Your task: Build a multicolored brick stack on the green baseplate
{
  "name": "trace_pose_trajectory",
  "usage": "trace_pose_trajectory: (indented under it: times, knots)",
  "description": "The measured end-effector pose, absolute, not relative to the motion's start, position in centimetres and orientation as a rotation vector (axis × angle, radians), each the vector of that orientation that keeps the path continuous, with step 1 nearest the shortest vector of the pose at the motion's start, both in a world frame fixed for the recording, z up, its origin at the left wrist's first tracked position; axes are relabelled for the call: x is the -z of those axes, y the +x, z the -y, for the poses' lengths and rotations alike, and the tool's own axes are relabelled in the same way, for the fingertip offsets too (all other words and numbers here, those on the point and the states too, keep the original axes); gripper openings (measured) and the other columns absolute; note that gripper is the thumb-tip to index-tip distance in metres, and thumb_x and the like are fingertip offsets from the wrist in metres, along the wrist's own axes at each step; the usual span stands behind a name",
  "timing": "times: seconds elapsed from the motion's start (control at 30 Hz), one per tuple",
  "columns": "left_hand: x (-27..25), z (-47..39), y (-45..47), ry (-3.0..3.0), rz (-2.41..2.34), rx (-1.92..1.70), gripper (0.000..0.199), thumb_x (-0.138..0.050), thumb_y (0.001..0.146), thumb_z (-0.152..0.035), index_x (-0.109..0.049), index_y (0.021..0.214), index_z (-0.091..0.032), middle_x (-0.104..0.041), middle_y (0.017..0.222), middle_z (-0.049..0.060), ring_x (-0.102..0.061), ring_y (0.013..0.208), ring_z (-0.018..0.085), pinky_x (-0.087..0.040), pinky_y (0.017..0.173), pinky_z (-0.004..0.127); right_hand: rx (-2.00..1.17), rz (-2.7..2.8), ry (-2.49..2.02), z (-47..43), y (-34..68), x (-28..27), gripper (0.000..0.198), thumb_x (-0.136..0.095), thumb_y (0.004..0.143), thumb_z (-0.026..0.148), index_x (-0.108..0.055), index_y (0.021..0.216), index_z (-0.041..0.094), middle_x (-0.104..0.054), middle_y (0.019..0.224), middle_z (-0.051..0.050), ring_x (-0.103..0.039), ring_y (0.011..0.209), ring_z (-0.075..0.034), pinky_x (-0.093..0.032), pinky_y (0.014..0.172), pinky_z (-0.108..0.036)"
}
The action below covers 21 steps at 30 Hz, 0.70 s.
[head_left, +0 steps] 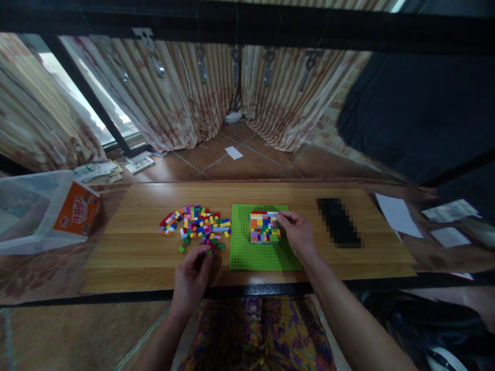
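My left hand point(192, 270) is at the near edge of a pile of loose toy bricks point(201, 222) in many colours. Its thumb and forefinger are closed at a small dark brick point(212, 252). My right hand point(297, 233) reaches over a green studded baseplate point(240, 257), fingertips pinched together at the far right corner of a square multicoloured brick build point(264, 226). Red and white bricks line the far edge of this build. Whatever lies between the right fingertips is hidden.
A pixelated dark object point(340, 222) lies on the wooden table point(127, 247) at right. Off its left end stands a clear plastic bin point(34, 216) with an orange label. Papers point(398, 214) lie beyond the right end. A black bar point(247, 28) crosses overhead.
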<state>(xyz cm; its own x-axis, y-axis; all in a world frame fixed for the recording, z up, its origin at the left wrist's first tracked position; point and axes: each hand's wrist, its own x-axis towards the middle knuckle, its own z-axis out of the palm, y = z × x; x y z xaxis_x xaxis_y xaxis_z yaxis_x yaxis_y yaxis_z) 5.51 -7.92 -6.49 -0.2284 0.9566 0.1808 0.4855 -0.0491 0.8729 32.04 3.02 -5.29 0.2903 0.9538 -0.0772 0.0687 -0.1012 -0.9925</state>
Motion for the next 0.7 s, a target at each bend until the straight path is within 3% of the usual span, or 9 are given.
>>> trace_pose_trajectory:
  times: [0.13,0.27,0.4,0.57,0.7]
  knots:
    - [6.8,7.8,5.4,1.530,-1.723,-1.249,0.019,-0.061,0.084,-0.033,-0.066,0.096,-0.019,-0.070,0.095,0.005,-0.067,0.091,0.019,-0.054,0.083,0.031,-1.040,0.994,-1.432,-3.0,32.1,5.5,0.039,-0.076,0.061,0.049,-0.071,0.080,0.016,-0.072,0.073,-0.004,-0.064,0.063,-0.017,-0.052,0.063,-0.032]
    - [7.0,7.8,5.2,1.498,-1.708,-1.240,0.018,-0.061,0.084,-0.034,-0.067,0.093,-0.020,-0.070,0.096,0.004,-0.067,0.092,0.019,-0.053,0.084,0.031,-1.014,0.945,-1.406,-2.0,32.2,5.4,0.040,-0.067,0.070,0.056,-0.069,0.079,0.016,-0.071,0.072,-0.005,-0.063,0.061,-0.016,-0.052,0.059,-0.030]
    - [6.5,7.9,5.4,1.404,-1.661,-1.308,0.017,-0.065,0.080,-0.034,-0.069,0.089,-0.019,-0.072,0.092,0.004,-0.068,0.088,0.019,-0.055,0.082,0.032,-0.866,0.960,-1.452,0.7,31.7,4.2,0.033,-0.064,0.076,0.051,-0.069,0.081,0.018,-0.070,0.071,-0.004,-0.060,0.059,-0.016,-0.051,0.057,-0.029]
    - [4.8,8.5,7.4,1.287,-1.562,-1.364,0.018,-0.072,0.074,-0.033,-0.072,0.087,-0.020,-0.073,0.084,0.003,-0.068,0.080,0.019,-0.057,0.075,0.032,-0.982,1.293,-1.372,5.2,28.8,2.3,0.023,-0.059,0.084,0.041,-0.072,0.090,0.023,-0.072,0.089,-0.004,-0.065,0.076,-0.018,-0.052,0.067,-0.031]
    - [3.5,9.0,9.9,1.226,-1.406,-1.323,0.021,-0.071,0.076,-0.036,-0.072,0.089,-0.020,-0.071,0.077,0.003,-0.067,0.070,0.017,-0.058,0.067,0.030,-1.138,1.446,-1.285,7.7,26.5,1.9,0.019,-0.059,0.085,0.036,-0.071,0.096,0.026,-0.070,0.090,-0.003,-0.064,0.083,-0.018,-0.051,0.072,-0.030]
